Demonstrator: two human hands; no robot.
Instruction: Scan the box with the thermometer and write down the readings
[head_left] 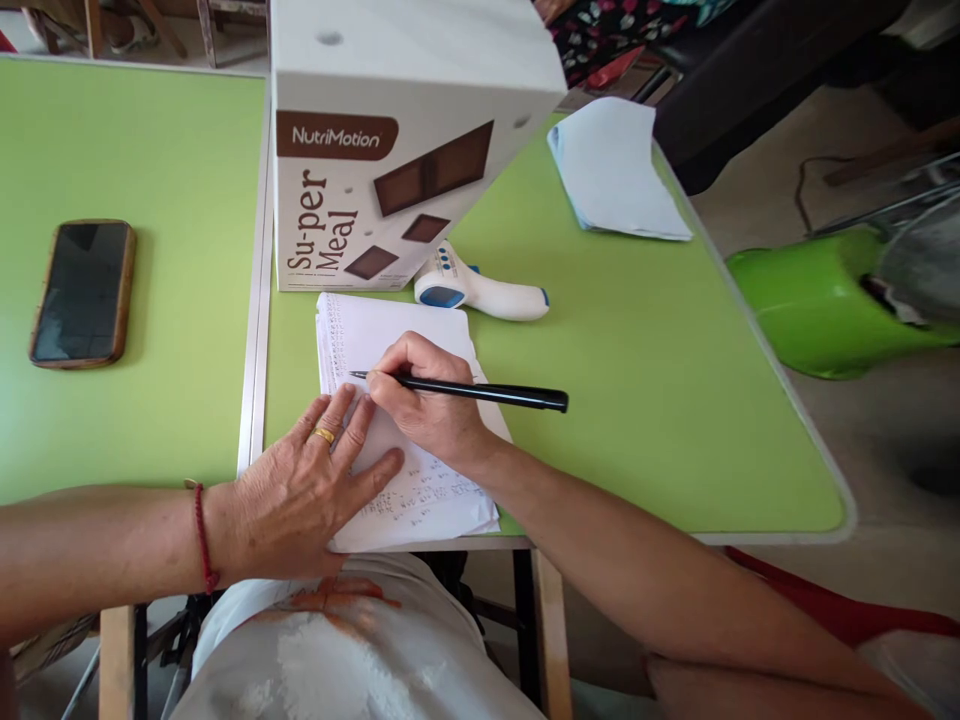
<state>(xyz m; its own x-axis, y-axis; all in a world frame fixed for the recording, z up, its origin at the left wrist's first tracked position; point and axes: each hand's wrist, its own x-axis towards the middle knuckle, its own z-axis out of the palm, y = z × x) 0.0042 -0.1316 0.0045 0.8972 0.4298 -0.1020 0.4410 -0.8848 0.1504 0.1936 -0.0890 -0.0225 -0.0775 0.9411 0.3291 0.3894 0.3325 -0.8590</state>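
A stack of white paper sheets (394, 335) lies at the front edge of a green table, with rows of small handwriting along its left side and lower part. My right hand (435, 390) is closed around a black pen (517, 394), its tip touching or just over the top sheet near the left-hand writing. Flat across the left side of the paper rests my left hand (315, 465), fingers spread, with a gold ring on one finger and a red cord at the wrist. Part of the writing is hidden beneath my hands.
Behind the paper stands a white NutriMotion box (345, 190). A white and blue infrared thermometer (487, 290) lies against its right side. Folded white paper (611, 170) is at the far right, a phone (82, 292) at left. Beyond the table's right edge is a green bucket (806, 305).
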